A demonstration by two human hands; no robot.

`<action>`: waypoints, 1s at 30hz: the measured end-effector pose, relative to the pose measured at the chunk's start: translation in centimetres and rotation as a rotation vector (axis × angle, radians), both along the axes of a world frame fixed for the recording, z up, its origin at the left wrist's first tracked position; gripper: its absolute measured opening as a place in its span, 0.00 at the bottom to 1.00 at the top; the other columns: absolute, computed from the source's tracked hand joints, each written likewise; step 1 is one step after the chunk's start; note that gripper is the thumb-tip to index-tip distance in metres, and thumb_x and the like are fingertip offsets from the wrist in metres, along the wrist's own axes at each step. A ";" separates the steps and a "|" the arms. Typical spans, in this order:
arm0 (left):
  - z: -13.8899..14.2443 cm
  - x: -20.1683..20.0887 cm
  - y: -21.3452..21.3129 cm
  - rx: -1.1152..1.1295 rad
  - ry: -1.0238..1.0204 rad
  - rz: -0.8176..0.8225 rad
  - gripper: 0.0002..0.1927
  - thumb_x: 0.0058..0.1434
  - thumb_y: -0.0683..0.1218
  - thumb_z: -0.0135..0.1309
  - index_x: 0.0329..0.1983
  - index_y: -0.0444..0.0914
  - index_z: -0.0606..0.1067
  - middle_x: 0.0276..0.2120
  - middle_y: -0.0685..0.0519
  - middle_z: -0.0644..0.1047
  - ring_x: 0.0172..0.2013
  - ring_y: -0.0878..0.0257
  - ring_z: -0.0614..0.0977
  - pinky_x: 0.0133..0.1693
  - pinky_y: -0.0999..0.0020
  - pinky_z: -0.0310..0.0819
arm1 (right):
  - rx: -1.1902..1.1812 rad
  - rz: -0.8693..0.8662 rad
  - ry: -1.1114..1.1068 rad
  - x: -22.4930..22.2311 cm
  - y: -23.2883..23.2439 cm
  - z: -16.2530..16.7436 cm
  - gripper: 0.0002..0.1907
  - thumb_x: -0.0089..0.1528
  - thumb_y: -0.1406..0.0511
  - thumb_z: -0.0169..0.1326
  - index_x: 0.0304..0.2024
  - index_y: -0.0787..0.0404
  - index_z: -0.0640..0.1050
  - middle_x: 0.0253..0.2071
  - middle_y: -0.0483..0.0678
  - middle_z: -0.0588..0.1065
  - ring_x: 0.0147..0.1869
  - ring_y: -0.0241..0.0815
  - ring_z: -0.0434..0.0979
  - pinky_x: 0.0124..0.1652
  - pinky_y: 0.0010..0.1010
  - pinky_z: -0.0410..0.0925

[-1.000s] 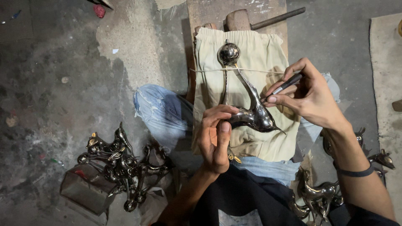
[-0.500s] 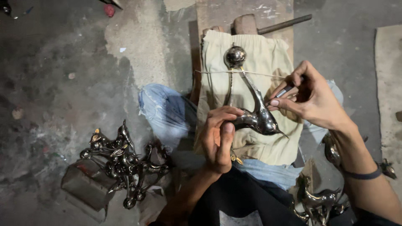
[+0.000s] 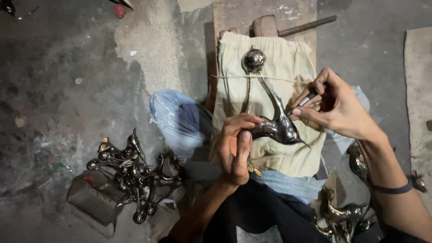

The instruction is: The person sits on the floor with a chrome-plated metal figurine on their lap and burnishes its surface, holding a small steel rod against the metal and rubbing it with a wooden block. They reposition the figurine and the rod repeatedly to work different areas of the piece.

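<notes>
Spreading under everything is the stained concrete floor [image 3: 67,67], and on it, beyond the hands, a wooden block [image 3: 265,13] carries a beige cloth pad [image 3: 288,58] tied across with thin string [image 3: 279,79]. Left of the gripping hand, well apart, a heap of dark metal figurines [image 3: 132,173] lies on the floor, and more figurines [image 3: 342,216] sit below the other wrist. A hammer [image 3: 288,28] rests at the far end of the pad. On the cloth lies the polished metal figurine [image 3: 276,126], its long neck running up to a round ball [image 3: 254,59] under the string. The left hand [image 3: 234,146] is curled closed around the figurine's lower body, thumb laid along it. The right hand [image 3: 335,108], just beside the figurine's back, pinches a slim dark tool [image 3: 307,99] between thumb and fingers, its tip near the metal.
</notes>
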State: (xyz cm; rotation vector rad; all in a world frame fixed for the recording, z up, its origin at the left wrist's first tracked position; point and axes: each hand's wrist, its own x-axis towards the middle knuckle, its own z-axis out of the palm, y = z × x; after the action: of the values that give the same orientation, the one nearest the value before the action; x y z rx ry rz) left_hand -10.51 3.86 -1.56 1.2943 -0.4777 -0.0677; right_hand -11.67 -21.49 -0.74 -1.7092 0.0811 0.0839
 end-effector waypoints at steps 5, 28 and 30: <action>0.0 0.0 -0.2 0.043 -0.041 0.007 0.09 0.74 0.37 0.42 0.53 0.31 0.70 0.52 0.41 0.76 0.55 0.55 0.77 0.63 0.60 0.71 | 0.049 0.012 0.098 -0.3 -0.6 -0.3 0.24 0.58 0.74 0.61 0.36 0.57 0.56 0.35 0.55 0.81 0.42 0.39 0.85 0.29 0.23 0.74; -2.1 -0.6 0.5 -0.081 0.098 0.123 0.10 0.75 0.39 0.42 0.58 0.33 0.66 0.54 0.42 0.76 0.50 0.59 0.75 0.59 0.60 0.67 | -0.312 -0.527 -0.329 -5.5 11.4 0.5 0.09 0.62 0.75 0.64 0.45 0.67 0.80 0.45 0.52 0.80 0.45 0.37 0.82 0.43 0.23 0.76; -2.7 0.1 1.0 -0.089 0.293 0.169 0.11 0.72 0.38 0.44 0.56 0.31 0.66 0.51 0.39 0.77 0.35 0.64 0.71 0.38 0.68 0.66 | -0.278 -0.563 -0.349 -4.8 12.9 0.8 0.08 0.64 0.76 0.64 0.44 0.68 0.79 0.44 0.52 0.80 0.46 0.35 0.81 0.45 0.20 0.74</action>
State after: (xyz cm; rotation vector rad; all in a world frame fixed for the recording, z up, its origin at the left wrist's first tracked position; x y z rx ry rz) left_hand -10.43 4.82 -4.23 1.2087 -0.1184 -0.0919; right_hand -16.49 -8.62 0.04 -1.8919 0.3211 -0.6675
